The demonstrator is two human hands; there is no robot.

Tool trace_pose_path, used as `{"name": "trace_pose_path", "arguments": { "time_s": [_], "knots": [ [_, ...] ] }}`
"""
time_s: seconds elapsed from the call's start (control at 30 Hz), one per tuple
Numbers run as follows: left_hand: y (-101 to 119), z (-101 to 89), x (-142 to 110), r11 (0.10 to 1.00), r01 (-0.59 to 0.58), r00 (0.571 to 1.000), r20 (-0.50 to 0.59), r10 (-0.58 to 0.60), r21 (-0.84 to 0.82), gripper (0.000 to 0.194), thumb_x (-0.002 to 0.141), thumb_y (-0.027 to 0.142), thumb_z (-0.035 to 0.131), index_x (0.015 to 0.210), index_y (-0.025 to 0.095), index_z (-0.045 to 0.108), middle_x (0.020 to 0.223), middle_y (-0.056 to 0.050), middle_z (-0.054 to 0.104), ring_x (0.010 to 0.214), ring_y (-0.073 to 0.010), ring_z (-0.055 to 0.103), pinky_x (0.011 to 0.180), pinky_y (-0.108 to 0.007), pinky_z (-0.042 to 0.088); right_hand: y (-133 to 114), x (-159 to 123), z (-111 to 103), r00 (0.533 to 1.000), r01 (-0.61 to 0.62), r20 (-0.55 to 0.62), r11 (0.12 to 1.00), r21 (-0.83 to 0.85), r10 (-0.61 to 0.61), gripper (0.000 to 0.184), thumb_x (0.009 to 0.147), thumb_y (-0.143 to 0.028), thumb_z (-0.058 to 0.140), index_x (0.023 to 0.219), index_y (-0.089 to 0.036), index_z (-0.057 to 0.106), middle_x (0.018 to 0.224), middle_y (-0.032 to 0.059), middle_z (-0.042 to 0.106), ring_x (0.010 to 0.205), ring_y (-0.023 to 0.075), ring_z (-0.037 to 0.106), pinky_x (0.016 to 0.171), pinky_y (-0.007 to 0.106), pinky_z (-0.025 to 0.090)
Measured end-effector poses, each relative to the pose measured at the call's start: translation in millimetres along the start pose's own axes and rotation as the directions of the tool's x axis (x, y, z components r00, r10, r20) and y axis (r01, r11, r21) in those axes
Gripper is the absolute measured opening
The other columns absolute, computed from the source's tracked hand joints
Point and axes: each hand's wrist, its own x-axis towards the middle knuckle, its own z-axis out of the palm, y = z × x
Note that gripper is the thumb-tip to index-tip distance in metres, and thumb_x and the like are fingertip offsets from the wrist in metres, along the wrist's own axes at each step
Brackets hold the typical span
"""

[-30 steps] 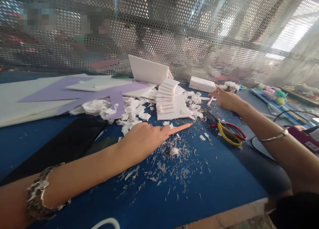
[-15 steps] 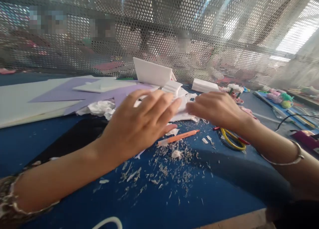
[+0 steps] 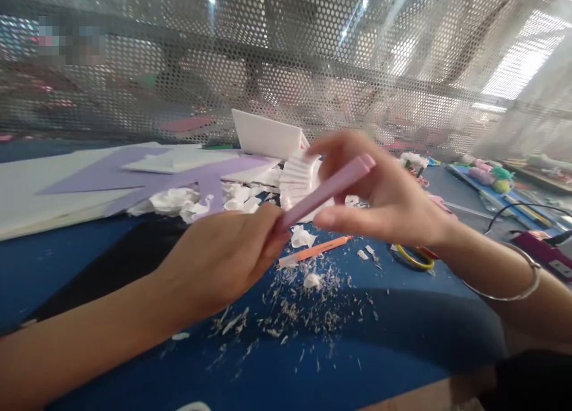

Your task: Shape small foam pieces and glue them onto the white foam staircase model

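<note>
A pink-purple marker (image 3: 328, 192) is gripped at its lower end by my left hand (image 3: 227, 250), fingers closed round it, and it slants up to the right. Around its upper end hovers my right hand (image 3: 379, 190), thumb and fingers spread and somewhat blurred; it does not look closed on the marker. Below them an orange marker (image 3: 315, 251) lies on the blue table (image 3: 402, 351). Behind the marker, a fanned white stack of foam or card strips (image 3: 295, 176) is partly covered by my right hand.
Scissors with yellow and red handles (image 3: 415, 259) lie under my right wrist. White and purple sheets (image 3: 93, 176) and crumpled paper scraps (image 3: 179, 204) spread at the left, near a black flat item (image 3: 116, 268). Shavings (image 3: 308, 315) litter the front. A perforated metal screen (image 3: 286, 59) stands behind.
My left hand has let go of the orange marker, which now lies on the table, and has taken hold of the pink-purple one. My right hand came in from the far right and opened.
</note>
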Motion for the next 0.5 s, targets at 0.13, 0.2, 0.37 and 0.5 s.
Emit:
{"name": "trace_pose_path", "arguments": {
  "time_s": [0.13, 0.2, 0.37, 0.5],
  "knots": [
    [2, 1.5, 9, 0.955, -0.205, 0.977, 0.016, 0.214, -0.216, 0.031, 0.093, 0.027, 0.019, 0.079, 0.016, 0.044, 0.063, -0.002, 0.057, 0.054, -0.0134, 0.054, 0.05, -0.023, 0.037, -4, -2, 11, 0.948, -0.191, 0.306, 0.928, 0.32, 0.09, 0.017, 0.08, -0.022, 0.051, 0.07, -0.017, 0.038, 0.056, -0.0073, 0.036, 0.05, 0.0024, 0.031, 0.043, 0.016, 0.028],
    [3, -1.5, 12, 0.927, -0.204, 0.971, 0.057, 0.233, -0.315, 0.03, 0.093, 0.029, 0.021, 0.08, 0.016, 0.045, 0.066, -0.001, 0.057, 0.057, -0.0125, 0.053, 0.054, -0.023, 0.038, -6, -6, 15, 0.945, -0.216, 0.312, 0.897, 0.387, 0.093, 0.013, 0.08, -0.016, 0.048, 0.075, -0.018, 0.036, 0.055, -0.0082, 0.035, 0.048, 0.0026, 0.028, 0.043, 0.016, 0.026],
    [13, -13.1, 15, 0.864, -0.131, 0.926, 0.252, 0.282, -0.486, 0.031, 0.093, 0.029, 0.02, 0.079, 0.017, 0.045, 0.068, 0.0, 0.058, 0.053, -0.0119, 0.051, 0.052, -0.025, 0.036, -15, -19, 10, 0.903, -0.337, 0.412, 0.796, 0.503, 0.122, 0.01, 0.08, -0.013, 0.044, 0.078, -0.019, 0.037, 0.058, -0.0066, 0.04, 0.049, 0.0037, 0.032, 0.042, 0.017, 0.028],
    [4, -14.2, -5, 0.914, -0.241, 0.941, 0.153, 0.302, -0.326, 0.03, 0.092, 0.024, 0.021, 0.07, 0.019, 0.041, 0.054, 0.003, 0.053, 0.041, -0.0117, 0.043, 0.044, -0.026, 0.031, -3, -37, -25, 0.927, -0.359, 0.298, 0.772, 0.524, 0.229, 0.02, 0.075, -0.003, 0.05, 0.072, -0.021, 0.042, 0.056, -0.0074, 0.037, 0.044, 0.0022, 0.032, 0.037, 0.016, 0.026]
  ]
}}
